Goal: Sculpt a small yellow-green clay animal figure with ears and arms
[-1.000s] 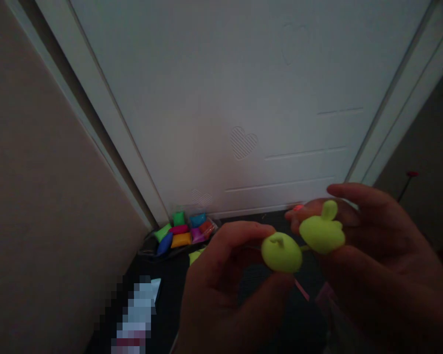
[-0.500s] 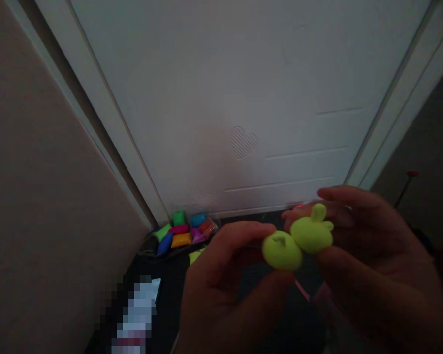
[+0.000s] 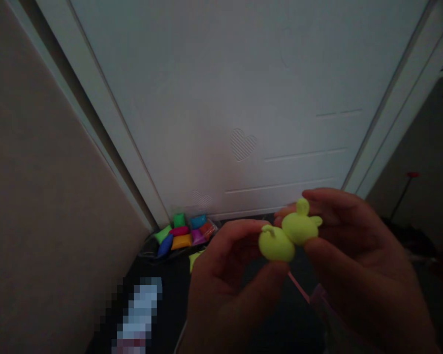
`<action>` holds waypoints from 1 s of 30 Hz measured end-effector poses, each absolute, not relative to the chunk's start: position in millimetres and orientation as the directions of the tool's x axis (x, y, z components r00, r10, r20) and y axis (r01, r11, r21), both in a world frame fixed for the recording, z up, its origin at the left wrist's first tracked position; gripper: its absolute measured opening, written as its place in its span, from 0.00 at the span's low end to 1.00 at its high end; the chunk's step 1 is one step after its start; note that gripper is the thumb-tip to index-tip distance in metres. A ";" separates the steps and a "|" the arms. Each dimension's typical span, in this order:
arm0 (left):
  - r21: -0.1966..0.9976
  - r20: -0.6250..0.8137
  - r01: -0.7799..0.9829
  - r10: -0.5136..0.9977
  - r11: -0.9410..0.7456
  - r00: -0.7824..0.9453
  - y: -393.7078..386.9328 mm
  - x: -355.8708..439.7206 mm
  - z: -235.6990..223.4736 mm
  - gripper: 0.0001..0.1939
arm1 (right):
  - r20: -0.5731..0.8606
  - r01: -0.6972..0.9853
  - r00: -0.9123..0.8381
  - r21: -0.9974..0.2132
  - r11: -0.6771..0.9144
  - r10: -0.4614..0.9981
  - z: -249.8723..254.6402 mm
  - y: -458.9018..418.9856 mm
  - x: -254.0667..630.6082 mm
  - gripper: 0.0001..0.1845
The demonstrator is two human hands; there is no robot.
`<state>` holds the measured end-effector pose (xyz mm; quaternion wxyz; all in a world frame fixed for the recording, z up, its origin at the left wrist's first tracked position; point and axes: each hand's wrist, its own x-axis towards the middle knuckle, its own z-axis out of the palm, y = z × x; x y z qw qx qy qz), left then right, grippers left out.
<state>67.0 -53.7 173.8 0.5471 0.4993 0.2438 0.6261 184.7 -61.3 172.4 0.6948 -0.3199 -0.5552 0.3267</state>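
Between my hands is a small yellow-green modelling-clay figure made of two rounded parts touching each other. My left hand (image 3: 236,280) pinches the clay body (image 3: 276,244), a ball with a thin curled tail on top, between thumb and forefinger. The clay head (image 3: 300,229), with two small rounded ears, sits in the grip of my right hand (image 3: 358,255), thumb below and fingers behind. Whether the two parts are firmly stuck together I cannot tell.
Several colourful clay packets (image 3: 180,241) lie in a dark tray at the foot of a white door (image 3: 221,88). A yellow packet (image 3: 195,259) is partly behind my left hand. A pink stick (image 3: 299,286) lies below the figure, and a blurred-out pale object (image 3: 140,309) at lower left.
Both hands have shifted slightly left with the figure. The figure has turned a little, so the tail stands at the upper left of the body and the ears show more clearly.
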 end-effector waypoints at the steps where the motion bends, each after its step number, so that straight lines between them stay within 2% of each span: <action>1: 0.845 0.348 -0.466 0.931 -0.262 0.107 -52.7 67.8 173.3 0.12 | 0.566 -0.097 0.169 -0.805 0.585 0.807 171.9 -60.3 184.3 0.16; 9: 0.784 0.262 -0.613 0.949 -0.104 0.174 -41.4 69.6 172.7 0.12 | 0.543 -0.186 0.175 -0.801 0.569 0.822 170.0 -50.9 182.0 0.16; 17: 0.772 0.312 -0.594 0.949 -0.226 0.044 -36.6 76.5 167.8 0.14 | 0.426 -0.167 -0.007 -0.892 0.419 0.905 168.3 -44.6 175.9 0.15; 24: 0.791 0.297 -0.592 0.943 -0.152 0.154 -34.5 73.1 165.5 0.14 | 0.425 -0.237 0.001 -0.879 0.413 0.905 169.4 -43.3 176.4 0.09; 30: 0.856 0.338 -0.415 0.941 -0.310 -0.004 -29.2 54.7 161.9 0.13 | 0.404 -0.231 -0.022 -0.892 0.389 0.914 170.2 -41.8 180.6 0.11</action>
